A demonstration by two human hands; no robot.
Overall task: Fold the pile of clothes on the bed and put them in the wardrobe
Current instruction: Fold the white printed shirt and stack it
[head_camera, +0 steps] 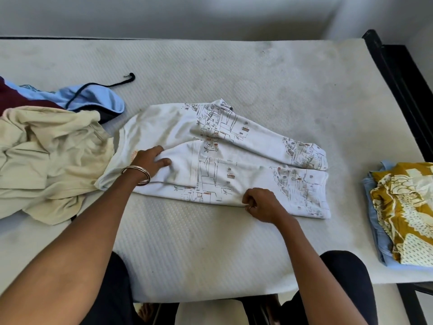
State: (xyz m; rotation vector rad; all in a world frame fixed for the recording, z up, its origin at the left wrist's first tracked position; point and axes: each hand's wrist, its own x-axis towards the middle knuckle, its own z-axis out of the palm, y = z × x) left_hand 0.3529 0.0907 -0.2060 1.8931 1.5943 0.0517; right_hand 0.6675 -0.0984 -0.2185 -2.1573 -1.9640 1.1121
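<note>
A white T-shirt [218, 151] with a line-drawing print lies partly folded across the middle of the bare mattress [210, 73]. My left hand [150, 161], a bangle on its wrist, presses flat on the shirt near the collar end. My right hand [260, 202] pinches the shirt's near edge with curled fingers. A pile of unfolded clothes sits at the left: a cream garment [51, 156], a light blue hooded top [98, 97] with a dark drawstring, and a maroon piece [14, 97]. Folded clothes [407, 212], mustard print on top of pale blue, lie at the right.
A black bed frame [403, 85] runs along the right side of the mattress. A grey wall stands behind the bed. My legs in dark trousers [339, 282] are against the near edge. No wardrobe is in view.
</note>
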